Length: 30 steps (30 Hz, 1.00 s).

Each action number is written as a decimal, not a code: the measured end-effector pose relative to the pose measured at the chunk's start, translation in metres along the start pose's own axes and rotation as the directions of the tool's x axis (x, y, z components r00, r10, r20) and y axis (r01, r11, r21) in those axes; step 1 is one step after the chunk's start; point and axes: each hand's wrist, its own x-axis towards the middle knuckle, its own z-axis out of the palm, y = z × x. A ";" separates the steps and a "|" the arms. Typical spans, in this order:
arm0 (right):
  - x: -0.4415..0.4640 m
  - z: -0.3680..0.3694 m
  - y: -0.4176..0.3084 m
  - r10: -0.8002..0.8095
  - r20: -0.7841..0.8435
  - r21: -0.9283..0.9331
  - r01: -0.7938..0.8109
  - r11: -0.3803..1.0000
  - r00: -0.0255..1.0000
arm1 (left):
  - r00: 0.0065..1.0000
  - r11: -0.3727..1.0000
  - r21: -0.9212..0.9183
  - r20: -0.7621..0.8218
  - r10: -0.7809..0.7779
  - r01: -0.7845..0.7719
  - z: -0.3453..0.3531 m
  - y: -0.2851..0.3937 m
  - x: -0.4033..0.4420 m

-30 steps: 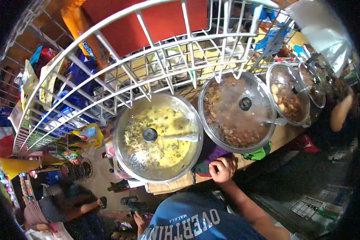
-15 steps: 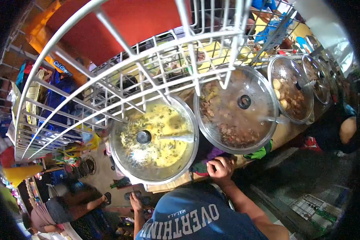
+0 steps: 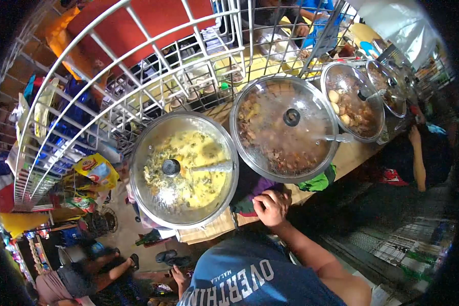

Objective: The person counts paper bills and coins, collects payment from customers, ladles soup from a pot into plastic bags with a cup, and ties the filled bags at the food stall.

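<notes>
My right hand point(image 3: 271, 207) rests at the table's front edge in a loose fist, against a dark purple cloth point(image 3: 255, 188). No object shows in its fingers. Low beside my body hangs my left hand point(image 3: 178, 276), partly hidden by my shirt, its visible fingers apart and holding nothing. Before me stands a round pot of yellow, green-flecked food under a glass lid point(image 3: 199, 191) with a black knob. To its right, another glass lid point(image 3: 270, 148) covers a brown meat dish. A handle sticks out from under each lid. A green cloth point(image 3: 317, 178) lies by the second pot.
A white wire rack point(image 3: 153, 38) curves over the pots' far side. Farther right is a lidded pot with eggs point(image 3: 354, 109), then more covered pots. People stand at the far side and right; another person point(image 3: 69, 278) is lower left. Hanging packets point(image 3: 97, 171) are at left.
The view has shifted, so the pots and my right hand appear farther left and slightly higher. My right hand stays at the table edge. At right, another person's arm has come into view.
</notes>
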 end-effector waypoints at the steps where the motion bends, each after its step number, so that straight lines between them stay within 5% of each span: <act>1: 0.000 -0.001 -0.001 -0.003 -0.003 -0.004 0.003 1.000 1.000 | 0.995 0.998 0.053 -0.096 0.040 -0.035 0.002 -0.001 0.001; 10: -0.004 0.000 0.001 -0.018 -0.049 0.076 0.022 0.997 0.999 | 0.993 0.976 0.183 0.039 0.109 -0.115 -0.001 -0.013 -0.012; 12: -0.004 -0.001 0.002 -0.028 -0.061 0.074 0.033 0.997 0.998 | 0.981 0.960 -0.202 -0.047 0.188 -0.194 -0.006 -0.012 -0.002; 14: -0.006 -0.002 0.002 -0.052 -0.056 0.077 0.056 0.995 0.997 | 0.945 0.773 -0.625 0.175 0.275 -0.109 -0.038 0.015 0.001; 16: -0.006 -0.002 -0.002 -0.055 -0.082 0.066 0.060 0.996 0.995 | 0.988 0.725 -0.680 0.007 0.156 -0.110 -0.069 0.144 -0.075; 17: -0.004 -0.005 -0.002 -0.081 -0.066 0.032 0.083 0.996 0.995 | 0.960 0.695 -0.701 0.053 0.276 -0.161 -0.088 0.195 -0.110; 18: -0.006 -0.004 -0.002 -0.069 -0.037 -0.004 0.068 0.998 0.997 | 0.921 0.655 -0.726 0.078 0.382 -0.211 -0.108 0.233 -0.142; 20: -0.006 -0.003 -0.004 -0.085 -0.041 0.001 0.086 0.996 0.996 | 0.571 0.428 -0.836 0.176 0.802 -0.344 -0.143 0.273 -0.196; 21: -0.008 0.001 -0.003 -0.029 0.011 0.069 0.028 0.997 1.000 | 0.275 0.326 -0.889 0.242 0.930 -0.322 -0.154 0.287 -0.211; 23: -0.012 0.005 -0.002 -0.008 0.033 0.088 0.005 0.996 0.999 | -0.363 0.319 -0.883 0.438 0.822 -0.345 -0.182 0.337 -0.225; 24: -0.010 0.003 -0.002 -0.065 0.004 0.053 0.064 0.996 0.998 | -0.420 0.372 -0.830 0.538 0.731 -0.416 -0.186 0.342 -0.238; 27: -0.005 -0.010 -0.020 -0.162 -0.005 0.007 0.162 0.987 0.987 | -0.437 0.299 -0.847 0.492 0.753 -0.439 -0.188 0.342 -0.251; 28: -0.008 -0.003 -0.015 -0.178 -0.039 0.079 0.181 0.980 0.983 | -0.395 0.255 -0.844 0.460 0.795 -0.471 -0.194 0.333 -0.251; 30: -0.012 0.004 -0.010 -0.189 -0.007 0.036 0.189 0.981 0.982 | -0.119 0.084 -0.828 0.179 0.977 -0.554 -0.207 0.326 -0.260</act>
